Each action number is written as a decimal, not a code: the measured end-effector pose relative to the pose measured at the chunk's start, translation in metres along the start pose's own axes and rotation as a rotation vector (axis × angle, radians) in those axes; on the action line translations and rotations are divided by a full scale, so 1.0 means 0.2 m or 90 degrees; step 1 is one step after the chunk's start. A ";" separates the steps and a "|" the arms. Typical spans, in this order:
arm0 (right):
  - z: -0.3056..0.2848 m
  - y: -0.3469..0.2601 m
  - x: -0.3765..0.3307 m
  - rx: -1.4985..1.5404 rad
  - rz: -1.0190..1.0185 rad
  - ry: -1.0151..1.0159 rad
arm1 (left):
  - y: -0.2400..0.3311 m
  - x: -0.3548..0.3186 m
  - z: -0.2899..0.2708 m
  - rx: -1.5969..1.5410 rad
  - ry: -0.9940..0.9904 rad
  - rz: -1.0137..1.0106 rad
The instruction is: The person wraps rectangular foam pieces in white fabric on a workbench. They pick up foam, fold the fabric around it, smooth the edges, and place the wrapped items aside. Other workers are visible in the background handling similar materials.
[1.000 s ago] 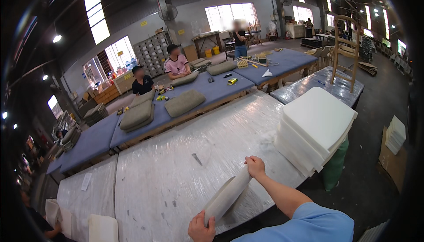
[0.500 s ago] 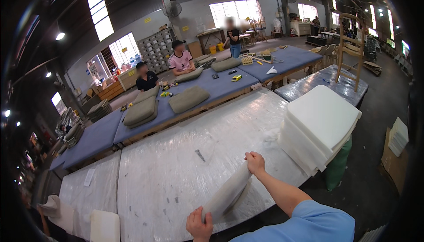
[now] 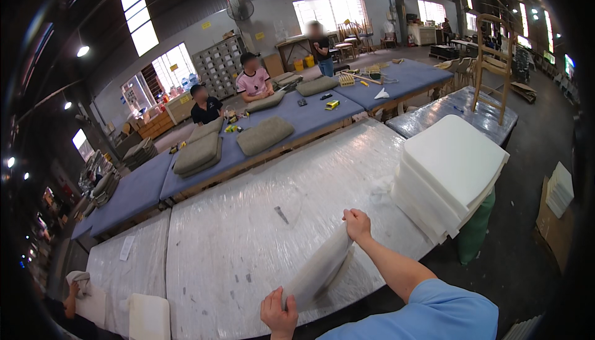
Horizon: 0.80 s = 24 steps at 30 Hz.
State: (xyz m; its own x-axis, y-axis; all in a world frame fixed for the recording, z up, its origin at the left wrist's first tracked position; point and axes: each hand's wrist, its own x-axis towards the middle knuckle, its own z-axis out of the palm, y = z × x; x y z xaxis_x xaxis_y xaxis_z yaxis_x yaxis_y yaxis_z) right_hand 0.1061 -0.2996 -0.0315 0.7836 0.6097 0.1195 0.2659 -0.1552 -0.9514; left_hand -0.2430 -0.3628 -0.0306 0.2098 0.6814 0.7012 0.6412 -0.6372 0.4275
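My left hand (image 3: 279,313) is closed on the near end of a pale grey cushion (image 3: 315,272), thumb on the side facing me. The far end of this cushion is gripped in my right hand (image 3: 357,225), its fingers curled over the corner. Tilted up on one long edge, the cushion stands over the plastic-covered table (image 3: 217,241); its far side is hidden. To the right of my right hand is a tall stack of white foam pads (image 3: 449,160) at the table's edge. One more white foam pad (image 3: 149,318) lies at the near left.
Beyond are blue-topped tables (image 3: 266,141) with olive cushions (image 3: 265,135) and small tools. Several people are around them. A co-worker's hand (image 3: 73,289) holds pale cloth at lower left. A wooden chair frame (image 3: 494,70) stands on the right table, a green sack (image 3: 477,231) under the foam stack.
My hands and the cushion have hardly moved. At lower left the co-worker's hand has come into view on the pale cloth. Seated people across have shifted slightly.
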 end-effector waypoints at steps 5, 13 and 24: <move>0.01 0.01 0.01 -0.010 0.001 0.011 | 0.00 0.01 -0.01 0.002 -0.029 0.019; 0.02 0.04 0.04 0.002 0.000 0.020 | 0.11 0.23 -0.13 0.095 -0.435 -0.075; 0.00 0.02 0.02 0.023 0.025 0.019 | 0.20 0.34 -0.02 0.148 -0.529 -0.025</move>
State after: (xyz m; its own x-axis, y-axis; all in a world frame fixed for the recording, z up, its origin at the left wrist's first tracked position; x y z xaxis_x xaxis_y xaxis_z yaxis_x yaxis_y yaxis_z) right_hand 0.1098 -0.2972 -0.0357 0.8099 0.5796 0.0895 0.2142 -0.1503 -0.9651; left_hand -0.2059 -0.3430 0.0350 0.5973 0.8020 0.0052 0.7755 -0.5792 0.2513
